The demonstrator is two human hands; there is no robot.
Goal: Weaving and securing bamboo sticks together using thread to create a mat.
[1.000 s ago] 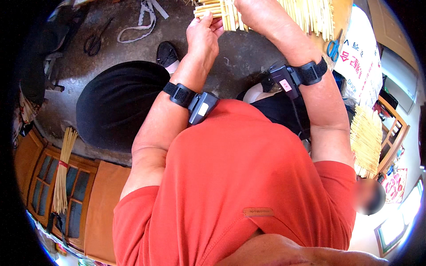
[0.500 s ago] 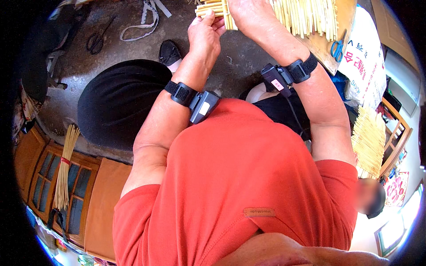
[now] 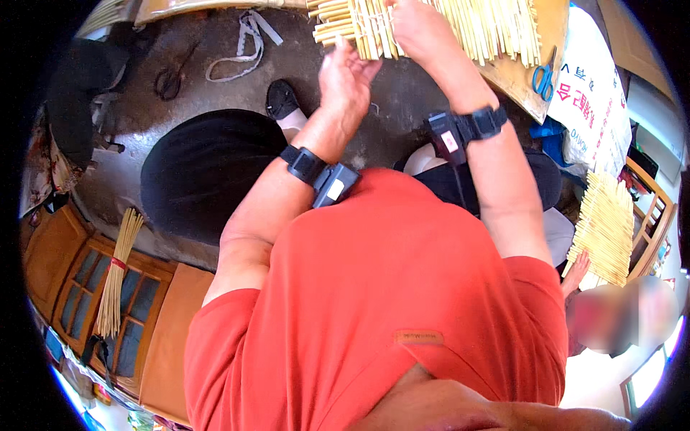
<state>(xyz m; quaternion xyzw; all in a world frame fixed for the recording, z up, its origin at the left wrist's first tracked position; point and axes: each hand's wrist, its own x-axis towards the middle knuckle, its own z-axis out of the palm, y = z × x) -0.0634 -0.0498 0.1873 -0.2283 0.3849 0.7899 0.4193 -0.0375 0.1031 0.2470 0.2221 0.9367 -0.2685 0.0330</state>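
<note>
A mat of pale straw-coloured sticks point(image 3: 496, 32), bound with thin light thread, lies along the far edge of the view. Short stick ends jut out on its left side. My left hand point(image 3: 346, 79) is just under that corner, palm partly up, thumb and fingers loosely apart by the stick ends. Over the mat, my right hand point(image 3: 424, 32) is closed with its fingers pinched together near the thread. What is between those fingertips is hidden. Both wrists carry black straps with small boxes.
Blue-handled scissors point(image 3: 543, 82) lie on the wooden board point(image 3: 528, 97) at right, beside a white printed sack point(image 3: 589, 93). Another person's hand point(image 3: 577, 269) touches a second stick mat point(image 3: 604, 230). A tied stick bundle point(image 3: 118, 280) leans at lower left. A white strap point(image 3: 248, 50) lies on the floor.
My left hand has loosened from the stick ends and dropped slightly below the mat. My right hand has drawn into a pinch over it. The view has shifted a little.
</note>
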